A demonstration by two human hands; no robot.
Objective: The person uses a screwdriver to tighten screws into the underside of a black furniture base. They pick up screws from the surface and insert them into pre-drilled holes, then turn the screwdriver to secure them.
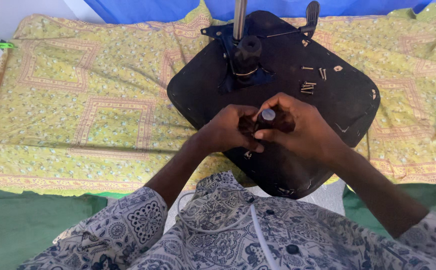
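— While I grip this here, what worries you?

— Starting on the left: my left hand (pixel 230 131) is closed on the small dark knob-like part (pixel 248 125), pinching one end, just above the near half of the black upturned office-chair seat base (pixel 218 95) lying on the yellow patterned bedsheet (pixel 88 100). If that pinch loosens, I think the part drops onto the seat and rolls off its near edge.

— And the other side?

— My right hand (pixel 298 130) is wrapped around the short dark cylinder with the pale round cap (pixel 267 118), meeting the left. Twisting crooked could jam it, I'd guess.

— Anything further right?

— The loose silver screws (pixel 308 88) lie bare on the seat. A bump from my wrist would likely scatter them into the sheet.
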